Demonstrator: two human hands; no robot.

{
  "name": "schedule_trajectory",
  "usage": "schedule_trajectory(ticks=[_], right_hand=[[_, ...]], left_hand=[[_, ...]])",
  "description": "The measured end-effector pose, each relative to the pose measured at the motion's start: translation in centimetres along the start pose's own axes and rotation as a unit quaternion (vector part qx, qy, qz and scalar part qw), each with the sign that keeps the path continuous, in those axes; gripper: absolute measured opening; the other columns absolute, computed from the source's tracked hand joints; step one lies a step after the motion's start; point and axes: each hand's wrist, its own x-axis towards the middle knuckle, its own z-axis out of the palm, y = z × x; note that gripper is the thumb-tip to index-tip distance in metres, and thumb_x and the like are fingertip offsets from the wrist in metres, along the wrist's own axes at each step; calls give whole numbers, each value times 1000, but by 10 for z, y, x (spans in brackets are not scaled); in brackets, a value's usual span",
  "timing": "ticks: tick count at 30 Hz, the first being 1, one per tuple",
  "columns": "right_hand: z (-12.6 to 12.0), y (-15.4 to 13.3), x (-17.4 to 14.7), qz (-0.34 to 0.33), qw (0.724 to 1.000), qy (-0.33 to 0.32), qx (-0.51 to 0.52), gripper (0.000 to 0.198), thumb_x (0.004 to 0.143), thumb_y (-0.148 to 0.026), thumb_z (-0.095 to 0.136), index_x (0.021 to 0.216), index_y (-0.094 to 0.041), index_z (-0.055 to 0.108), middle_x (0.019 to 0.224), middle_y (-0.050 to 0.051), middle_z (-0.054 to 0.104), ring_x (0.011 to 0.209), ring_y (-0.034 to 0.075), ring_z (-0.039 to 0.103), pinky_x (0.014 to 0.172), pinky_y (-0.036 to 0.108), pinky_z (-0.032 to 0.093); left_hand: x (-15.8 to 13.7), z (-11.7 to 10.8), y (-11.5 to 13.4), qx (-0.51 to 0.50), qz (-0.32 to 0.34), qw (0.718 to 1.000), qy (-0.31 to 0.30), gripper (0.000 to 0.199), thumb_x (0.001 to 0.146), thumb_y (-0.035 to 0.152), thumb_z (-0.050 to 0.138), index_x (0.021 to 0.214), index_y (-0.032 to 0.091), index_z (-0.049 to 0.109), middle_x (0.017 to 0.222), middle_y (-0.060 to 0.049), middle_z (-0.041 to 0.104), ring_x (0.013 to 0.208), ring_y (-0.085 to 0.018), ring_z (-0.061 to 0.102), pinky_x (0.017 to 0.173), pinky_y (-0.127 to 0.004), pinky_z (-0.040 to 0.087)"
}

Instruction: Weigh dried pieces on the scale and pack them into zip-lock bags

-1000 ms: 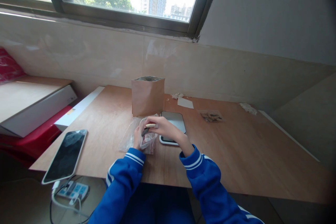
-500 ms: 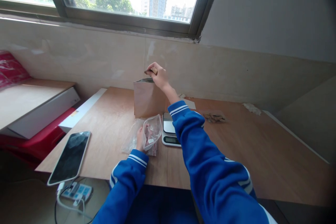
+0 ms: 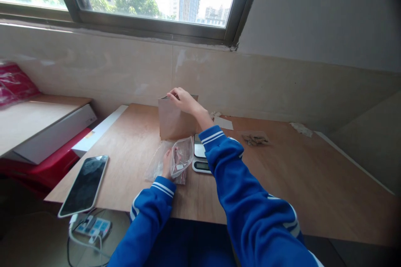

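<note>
My left hand [image 3: 167,163] is closed on a clear plastic zip bag [image 3: 184,152], its mouth held open toward the right. Small reddish items show inside the bag. My right hand [image 3: 182,100] is at the top opening of an upright brown paper bag [image 3: 175,121], wrist bent over its front edge. Its fingers are curled together, and whatever they hold is hidden. Partly under my right sleeve, a white kitchen scale [image 3: 200,166] sits beside the plastic bag. Farther right lies a clear packet of brown dried pieces [image 3: 255,139].
A tablet [image 3: 84,184] lies on the table's left edge, above a power strip [image 3: 93,227] with cables. White paper [image 3: 223,123] lies behind the scale, and crumpled tissue [image 3: 301,129] by the wall. At left stands another table [image 3: 40,121] with a red package [image 3: 15,83].
My right hand has lowered from above the paper bag to its opening. The brown piece seen in its fingers before is now out of sight. My left hand stays on the plastic bag.
</note>
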Motion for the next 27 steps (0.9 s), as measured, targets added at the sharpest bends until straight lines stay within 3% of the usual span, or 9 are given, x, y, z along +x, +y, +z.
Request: schedule_trajectory(ticks=[3,5,8,10,13,16,20,23,27], right_hand=[[0,-17,-31,-5,993,121,7,24,99,-29,38,95,-17,58,104,8,58,104,18,52,96,29,37],[5,-24,-64,48,984,173,7,29,100,-29,31,94,-19,57,103,8,58,102,19,52,96,31,38],[20,-22,-121,165,978,126,-12,31,100,-33,28,94,-19,56,101,12,59,103,23,54,96,37,40],[33,-11,-156,265,960,95,-9,31,97,-41,36,102,-16,54,109,16,59,110,27,54,97,41,41],[46,11,-192,369,924,34,94,36,92,-47,44,101,-14,56,100,14,65,95,27,63,83,38,49],[43,28,-207,367,900,21,233,35,87,-49,50,84,-16,61,78,7,68,73,22,65,67,32,51],[20,33,-213,304,892,124,310,43,77,-58,62,77,-15,65,65,5,67,61,19,62,60,29,47],[8,30,-215,280,880,184,338,48,76,-63,62,77,-15,69,63,6,69,59,19,62,61,29,48],[10,23,-217,272,863,245,347,50,79,-65,58,78,-16,70,66,6,72,62,19,65,62,29,49]], left_hand=[[-1,1,-1,-4,17,1000,-11,33,72,49,67,79,18,59,48,3,51,40,-12,42,44,-27,34],[-4,4,-1,-8,32,999,-18,36,73,54,64,79,19,57,51,3,51,41,-11,43,44,-26,35],[-14,11,3,-13,70,997,-27,38,71,56,67,77,20,55,60,4,53,50,-10,46,50,-24,38],[-22,15,6,-13,90,995,-37,38,71,55,70,76,20,54,62,5,50,51,-9,44,51,-22,36],[-32,20,10,30,158,986,-41,36,77,56,64,76,21,53,61,5,45,53,-10,40,52,-22,34],[-38,23,13,77,227,970,-35,34,81,54,60,74,22,53,65,2,48,62,-14,46,61,-24,38],[-45,27,23,146,240,958,-60,29,82,49,59,75,23,50,60,3,48,55,-14,45,58,-26,34],[-56,31,38,269,263,924,-74,25,89,47,46,83,23,45,61,4,49,52,-15,47,55,-26,31],[-73,36,52,389,295,872,-46,25,95,46,29,91,23,39,65,4,51,51,-15,50,53,-25,32]])
